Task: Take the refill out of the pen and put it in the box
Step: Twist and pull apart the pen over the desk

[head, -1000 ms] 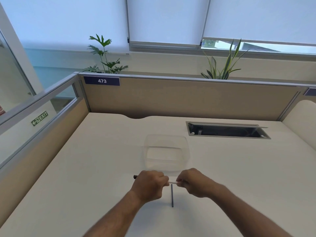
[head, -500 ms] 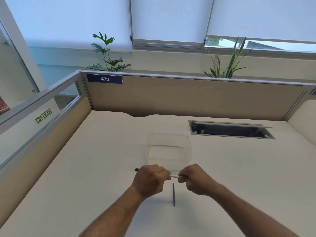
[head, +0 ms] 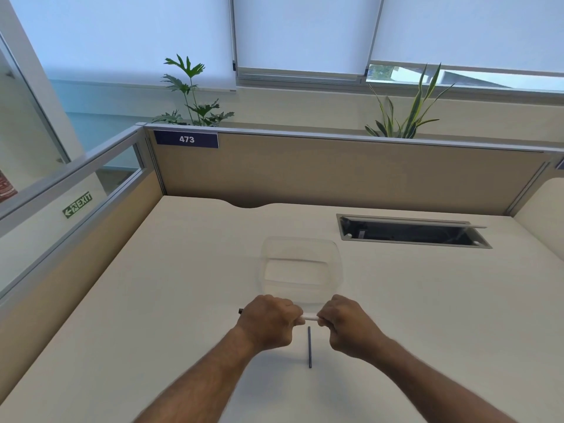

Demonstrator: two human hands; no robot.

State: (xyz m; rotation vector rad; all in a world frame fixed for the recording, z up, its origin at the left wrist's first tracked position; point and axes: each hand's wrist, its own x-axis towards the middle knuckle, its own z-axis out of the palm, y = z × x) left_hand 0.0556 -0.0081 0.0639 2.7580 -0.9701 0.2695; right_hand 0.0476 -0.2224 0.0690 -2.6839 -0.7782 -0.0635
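I hold the pen point(head: 309, 316) level between my two fists, just above the desk point(head: 152, 300); only a short white stretch shows between them, and its dark tip pokes out past my left hand point(head: 268, 320). My left fingers are curled tight around the barrel, my right hand point(head: 348, 322) closed on the other end. Compared with half a second ago my grip looks the same, the white gap no wider. A thin dark stick point(head: 309, 346), maybe the refill, lies on the desk below my hands. The clear box point(head: 300, 267) sits just beyond, as before.
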